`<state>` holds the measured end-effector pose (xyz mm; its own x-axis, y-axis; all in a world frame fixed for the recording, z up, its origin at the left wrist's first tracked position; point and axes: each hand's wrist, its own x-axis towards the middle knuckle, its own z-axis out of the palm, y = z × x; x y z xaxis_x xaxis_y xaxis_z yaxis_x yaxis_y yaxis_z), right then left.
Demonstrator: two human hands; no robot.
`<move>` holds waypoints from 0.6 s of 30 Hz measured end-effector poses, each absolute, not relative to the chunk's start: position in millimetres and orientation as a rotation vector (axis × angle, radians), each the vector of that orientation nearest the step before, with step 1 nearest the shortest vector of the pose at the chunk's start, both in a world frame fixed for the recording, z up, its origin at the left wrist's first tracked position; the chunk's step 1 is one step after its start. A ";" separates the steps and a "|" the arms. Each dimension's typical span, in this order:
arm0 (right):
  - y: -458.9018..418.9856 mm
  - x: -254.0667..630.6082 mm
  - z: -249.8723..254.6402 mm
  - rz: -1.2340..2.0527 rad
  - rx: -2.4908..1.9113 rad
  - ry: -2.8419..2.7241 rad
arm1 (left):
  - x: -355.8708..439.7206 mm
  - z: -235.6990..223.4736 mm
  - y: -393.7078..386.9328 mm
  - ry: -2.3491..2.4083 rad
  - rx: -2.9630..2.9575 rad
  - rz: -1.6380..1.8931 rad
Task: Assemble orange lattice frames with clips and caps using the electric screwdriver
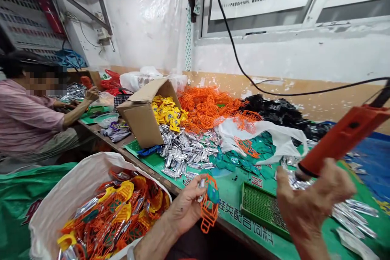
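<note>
My left hand point(187, 203) is closed on an orange plastic frame point(209, 213), whose openwork body carries a teal piece and, near my fingers, something silvery. My right hand point(313, 203) is slightly blurred, its thumb spread away from its fingers. It is at the lower end of a tilted orange-red power tool point(341, 142) that looks like an electric screwdriver; the fingers overlap the tool, but no firm grip shows. Below and left of this hand lies a green mesh tray point(256, 203) with small dark metal parts, perhaps screws.
A white sack point(51, 211) of orange, yellow and silver pieces stands at left. A cardboard box point(141, 122) spills yellow parts beside silver packets point(185, 150) and an orange frame pile point(210, 105). A black cord point(243, 69) crosses at right. Another person point(27, 109) works at far left.
</note>
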<state>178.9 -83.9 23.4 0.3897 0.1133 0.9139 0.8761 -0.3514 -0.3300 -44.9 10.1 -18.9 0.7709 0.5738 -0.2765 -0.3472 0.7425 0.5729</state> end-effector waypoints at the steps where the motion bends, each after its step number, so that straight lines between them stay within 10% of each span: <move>1: -79.5 174.5 18.1 -1.040 -1.726 -0.977 | -48.6 -16.7 10.9 0.458 0.514 0.524; 18: 164.4 147.2 -4.8 0.108 -1.765 -1.878 | -62.9 -12.8 54.4 0.631 0.588 0.795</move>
